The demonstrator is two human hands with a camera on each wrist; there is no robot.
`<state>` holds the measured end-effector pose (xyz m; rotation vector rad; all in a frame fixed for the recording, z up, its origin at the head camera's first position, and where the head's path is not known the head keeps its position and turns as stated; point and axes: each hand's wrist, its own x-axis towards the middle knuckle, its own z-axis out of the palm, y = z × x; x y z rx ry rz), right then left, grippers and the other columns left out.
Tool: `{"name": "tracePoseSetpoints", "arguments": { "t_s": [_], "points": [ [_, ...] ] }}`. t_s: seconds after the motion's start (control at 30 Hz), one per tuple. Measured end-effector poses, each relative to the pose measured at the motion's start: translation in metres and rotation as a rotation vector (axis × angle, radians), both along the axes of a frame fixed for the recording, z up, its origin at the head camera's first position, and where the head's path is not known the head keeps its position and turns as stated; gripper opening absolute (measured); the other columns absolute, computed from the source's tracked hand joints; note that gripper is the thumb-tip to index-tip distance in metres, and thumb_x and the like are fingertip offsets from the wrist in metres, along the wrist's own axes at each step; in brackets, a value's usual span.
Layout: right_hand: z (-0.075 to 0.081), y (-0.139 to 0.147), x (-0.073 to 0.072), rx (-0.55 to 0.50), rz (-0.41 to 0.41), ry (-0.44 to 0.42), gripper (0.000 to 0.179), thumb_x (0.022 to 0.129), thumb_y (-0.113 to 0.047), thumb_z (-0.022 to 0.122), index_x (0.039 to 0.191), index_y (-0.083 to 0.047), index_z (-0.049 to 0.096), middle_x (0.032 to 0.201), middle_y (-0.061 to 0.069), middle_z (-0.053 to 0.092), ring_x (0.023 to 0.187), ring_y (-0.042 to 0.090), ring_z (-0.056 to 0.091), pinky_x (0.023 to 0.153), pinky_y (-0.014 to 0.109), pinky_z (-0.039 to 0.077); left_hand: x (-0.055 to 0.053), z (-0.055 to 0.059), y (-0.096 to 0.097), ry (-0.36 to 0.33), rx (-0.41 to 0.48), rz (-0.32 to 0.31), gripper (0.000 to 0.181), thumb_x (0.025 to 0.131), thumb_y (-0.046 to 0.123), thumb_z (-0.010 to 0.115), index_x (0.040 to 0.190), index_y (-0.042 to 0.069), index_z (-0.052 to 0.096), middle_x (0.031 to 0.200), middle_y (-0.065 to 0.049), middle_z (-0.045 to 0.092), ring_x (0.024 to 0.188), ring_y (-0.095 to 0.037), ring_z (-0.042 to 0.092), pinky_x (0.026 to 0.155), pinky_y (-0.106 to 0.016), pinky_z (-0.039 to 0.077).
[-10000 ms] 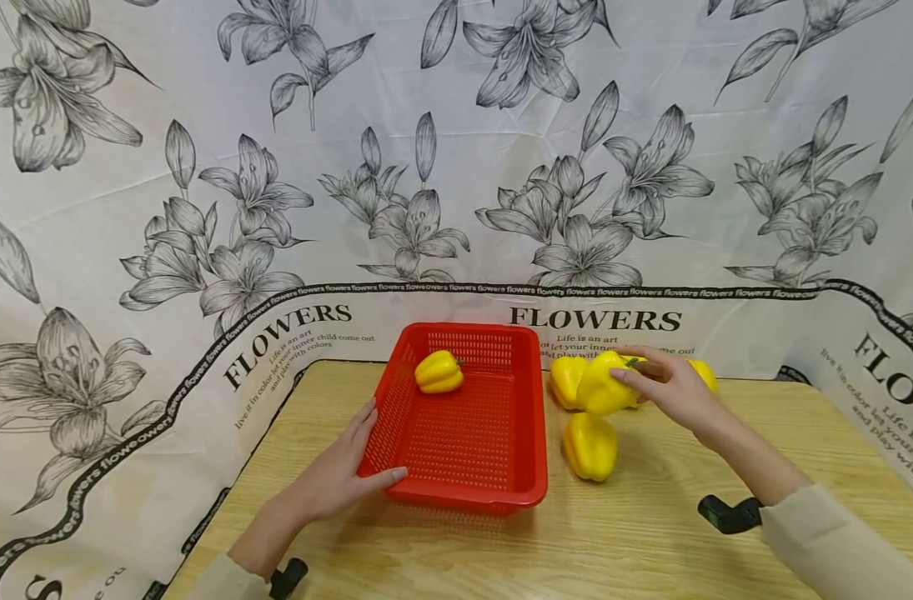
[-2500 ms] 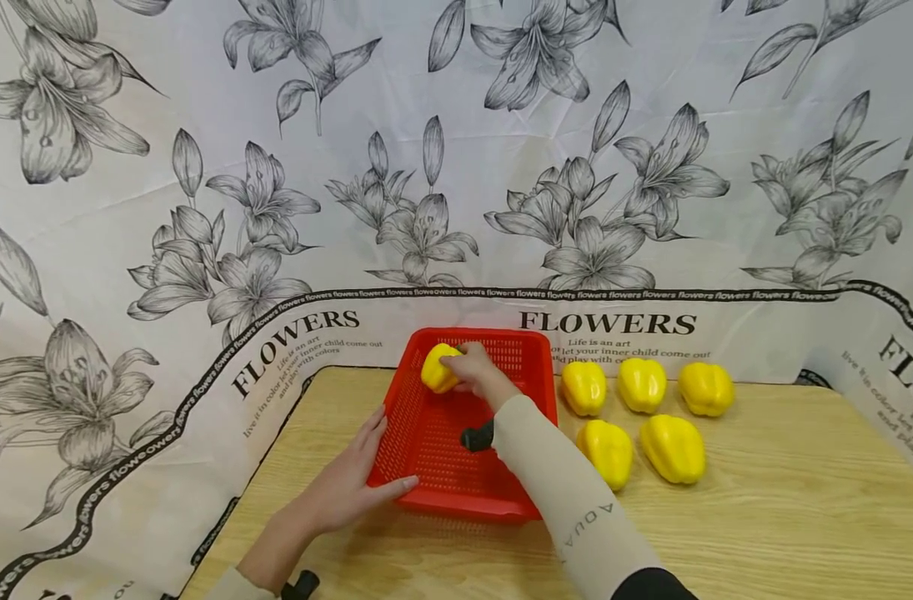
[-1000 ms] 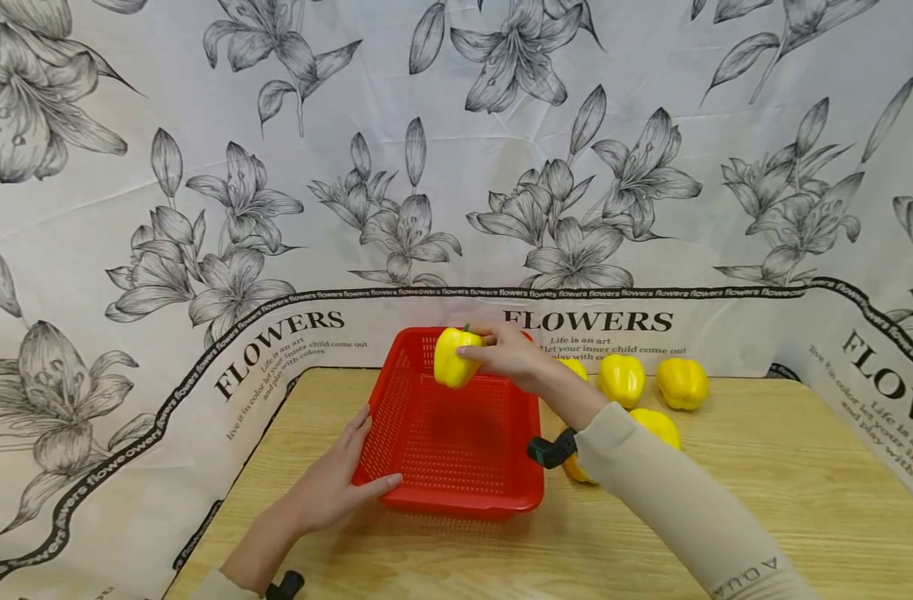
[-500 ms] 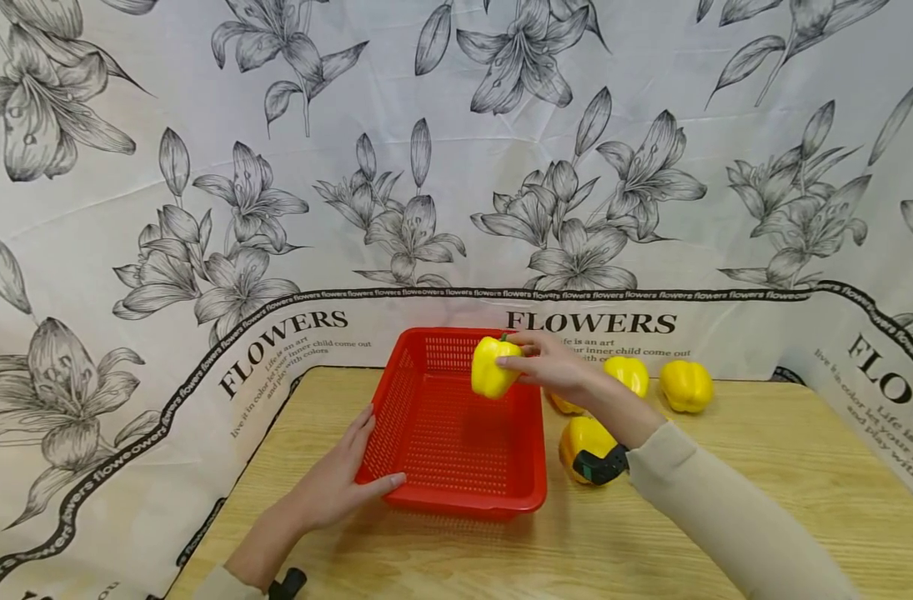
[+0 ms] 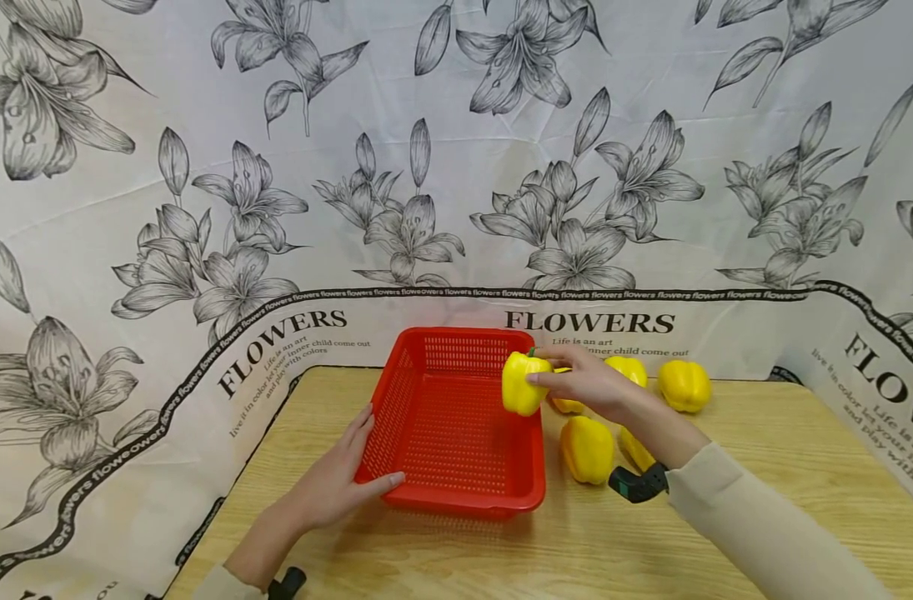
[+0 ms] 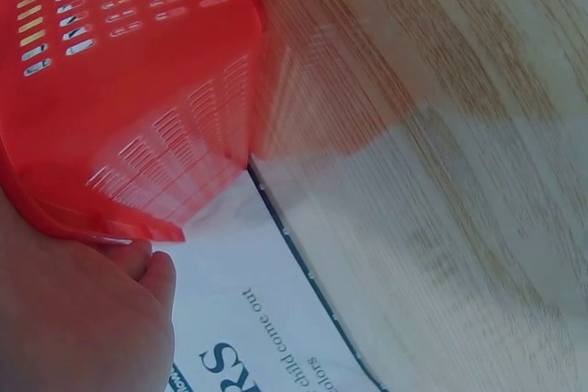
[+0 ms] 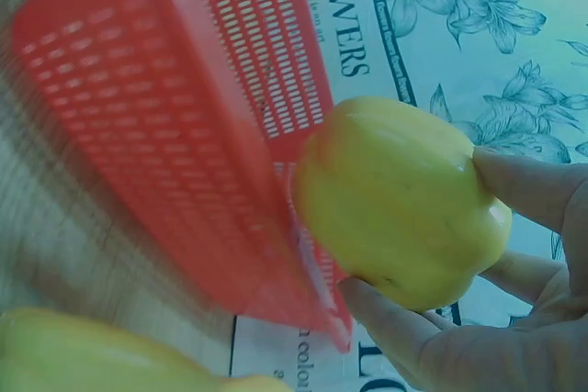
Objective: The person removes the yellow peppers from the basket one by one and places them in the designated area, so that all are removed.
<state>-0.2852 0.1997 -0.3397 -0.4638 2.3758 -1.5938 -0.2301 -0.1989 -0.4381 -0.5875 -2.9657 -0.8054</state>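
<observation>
In the head view, my left hand (image 5: 338,482) holds the near left corner of a red plastic basket (image 5: 456,502). Its thumb lies over the near rim and its fingers along the left side. The left wrist view shows the fingertips bent at the rim of the basket (image 6: 138,135). My right hand (image 5: 579,383) pinches a yellow bell pepper (image 5: 522,385) by its top, above the basket's right rim. In the right wrist view the pepper (image 7: 395,199) sits between thumb and fingers, its underside off the table.
Several more yellow bell peppers (image 5: 587,450) lie on the wooden table (image 5: 441,558) right of the basket, some partly hidden by my right hand and forearm. A flower-printed cloth (image 5: 418,192) hangs behind the table and down its left side.
My right hand has lifted the yellow bell pepper out of the basket's far left part and carried it right to the right rim. My left hand stays at the basket corner.
</observation>
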Motion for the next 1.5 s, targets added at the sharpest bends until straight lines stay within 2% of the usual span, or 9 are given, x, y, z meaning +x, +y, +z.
{"name": "tracePoseSetpoints", "arguments": {
  "t_s": [0.17, 0.4, 0.63, 0.77, 0.87, 0.97, 1.1, 1.33, 1.5],
  "points": [
    [-0.003, 0.013, 0.007, -0.004, 0.027, 0.000, 0.062, 0.101, -0.020, 0.066, 0.151, 0.007, 0.042, 0.138, 0.028, 0.051, 0.108, 0.028, 0.062, 0.088, 0.034, 0.057, 0.001, 0.000, 0.000, -0.006, -0.001, 0.004, 0.109, 0.090, 0.073, 0.059, 0.165, 0.009, 0.013, 0.173, 0.000, 0.003, 0.150, -0.037, 0.031, 0.116, -0.058, 0.035],
    [-0.008, 0.030, 0.011, -0.018, 0.039, -0.005, 0.067, 0.101, -0.022, 0.067, 0.153, 0.008, 0.038, 0.132, 0.027, 0.055, 0.110, 0.028, 0.063, 0.098, 0.040, 0.056, 0.003, -0.001, -0.003, -0.022, -0.004, 0.012, 0.112, 0.087, 0.078, 0.057, 0.165, 0.011, 0.013, 0.173, 0.003, 0.003, 0.151, -0.034, 0.029, 0.116, -0.057, 0.035],
    [-0.004, 0.060, 0.018, 0.009, -0.042, -0.017, 0.075, 0.100, -0.030, 0.069, 0.157, 0.004, 0.032, 0.152, 0.036, 0.036, 0.123, 0.037, 0.061, 0.105, 0.050, 0.049, -0.003, 0.004, -0.003, 0.003, -0.004, 0.001, 0.110, 0.089, 0.075, 0.059, 0.166, 0.011, 0.012, 0.173, 0.003, 0.003, 0.151, -0.036, 0.030, 0.116, -0.058, 0.035],
    [0.001, 0.081, 0.021, 0.023, -0.070, -0.006, 0.074, 0.099, -0.031, 0.070, 0.157, 0.000, 0.035, 0.157, 0.034, 0.031, 0.128, 0.041, 0.057, 0.103, 0.046, 0.052, -0.004, 0.005, -0.001, 0.017, -0.007, -0.006, 0.109, 0.090, 0.073, 0.059, 0.165, 0.008, 0.013, 0.173, -0.001, 0.003, 0.151, -0.038, 0.029, 0.116, -0.059, 0.035],
    [0.003, 0.096, 0.025, -0.001, -0.081, 0.010, 0.070, 0.099, -0.027, 0.070, 0.156, 0.000, 0.037, 0.155, 0.032, 0.034, 0.128, 0.034, 0.058, 0.100, 0.039, 0.054, -0.003, 0.004, -0.001, 0.006, -0.006, -0.003, 0.109, 0.090, 0.072, 0.060, 0.165, 0.008, 0.013, 0.173, -0.001, 0.003, 0.151, -0.037, 0.029, 0.116, -0.058, 0.035],
    [0.004, 0.111, 0.028, -0.049, -0.092, 0.015, 0.067, 0.101, -0.021, 0.067, 0.155, 0.002, 0.035, 0.152, 0.029, 0.037, 0.121, 0.020, 0.061, 0.099, 0.034, 0.055, -0.002, 0.002, -0.002, -0.007, -0.010, 0.007, 0.109, 0.090, 0.072, 0.060, 0.165, 0.010, 0.012, 0.173, 0.000, 0.002, 0.151, -0.036, 0.029, 0.116, -0.058, 0.035],
    [0.003, 0.135, 0.030, -0.064, -0.129, 0.022, 0.065, 0.103, -0.019, 0.063, 0.155, 0.004, 0.032, 0.146, 0.019, 0.041, 0.112, 0.007, 0.063, 0.094, 0.032, 0.057, -0.002, 0.002, -0.003, -0.001, -0.008, 0.012, 0.108, 0.090, 0.071, 0.061, 0.165, 0.010, 0.013, 0.173, -0.001, 0.003, 0.151, -0.036, 0.028, 0.116, -0.057, 0.035],
    [-0.008, 0.183, 0.029, 0.019, -0.178, 0.046, 0.063, 0.106, -0.023, 0.059, 0.156, 0.003, 0.031, 0.130, -0.014, 0.052, 0.111, -0.004, 0.059, 0.091, 0.027, 0.056, -0.002, 0.002, -0.001, 0.016, -0.002, -0.004, 0.110, 0.090, 0.074, 0.059, 0.165, 0.008, 0.014, 0.173, -0.004, 0.005, 0.151, -0.037, 0.028, 0.116, -0.058, 0.035],
    [-0.022, 0.209, 0.031, 0.050, -0.201, 0.042, 0.064, 0.106, -0.023, 0.059, 0.154, 0.009, 0.030, 0.124, -0.021, 0.054, 0.108, -0.007, 0.059, 0.090, 0.027, 0.058, -0.001, -0.001, 0.000, 0.010, 0.004, -0.007, 0.111, 0.089, 0.075, 0.058, 0.165, 0.008, 0.013, 0.173, -0.004, 0.004, 0.151, -0.037, 0.028, 0.116, -0.058, 0.034]
  ]
}}
